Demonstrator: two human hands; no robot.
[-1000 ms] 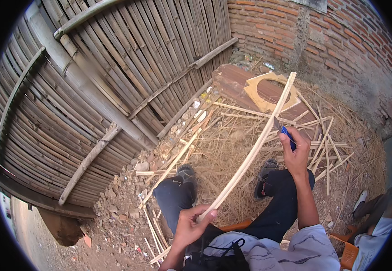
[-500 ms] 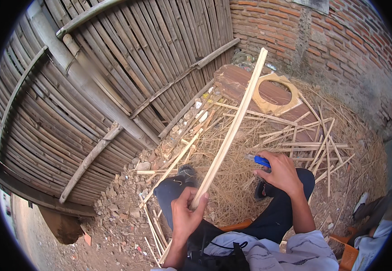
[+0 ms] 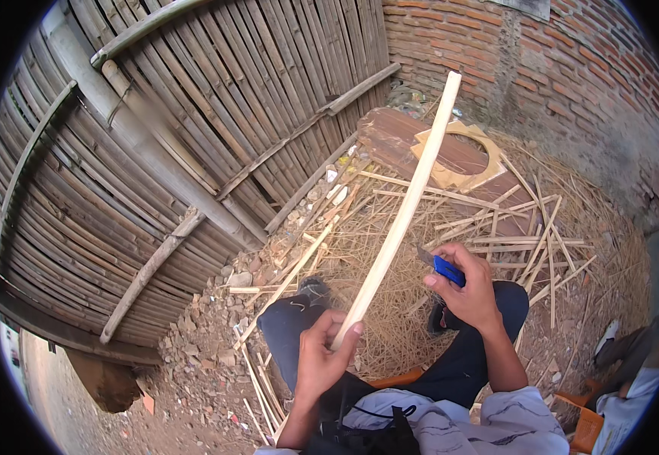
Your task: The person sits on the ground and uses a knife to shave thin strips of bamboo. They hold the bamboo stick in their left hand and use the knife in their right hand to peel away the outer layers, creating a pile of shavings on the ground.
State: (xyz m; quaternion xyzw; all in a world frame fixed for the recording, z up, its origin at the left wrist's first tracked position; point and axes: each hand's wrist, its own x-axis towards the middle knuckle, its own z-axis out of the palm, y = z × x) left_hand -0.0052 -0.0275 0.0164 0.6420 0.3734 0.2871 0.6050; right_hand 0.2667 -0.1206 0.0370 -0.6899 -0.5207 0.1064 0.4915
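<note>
My left hand point(image 3: 325, 353) is closed round the lower end of a long pale bamboo strip point(image 3: 405, 208). The strip slants up and away to the right, its far end raised over the ground. In my right hand point(image 3: 467, 292) is a blue utility knife point(image 3: 448, 271), its blade point(image 3: 425, 256) out and pointing to the upper left. Knife and strip are apart. Between my knees the ground is covered with thin shavings point(image 3: 390, 326).
Several cut strips point(image 3: 542, 243) lie crossed at the right, and more point(image 3: 261, 387) by my left leg. Farther off is a brown board point(image 3: 382, 140) under a yellowish frame with a round hole point(image 3: 489, 148). A bamboo wall point(image 3: 193, 114) and a brick wall point(image 3: 572, 91) meet behind. Another person's leg point(image 3: 625, 356) shows at right.
The strip has turned in my left hand, showing a broader face, and its far end has shifted up and right. The knife has tilted, with more of its blade in sight.
</note>
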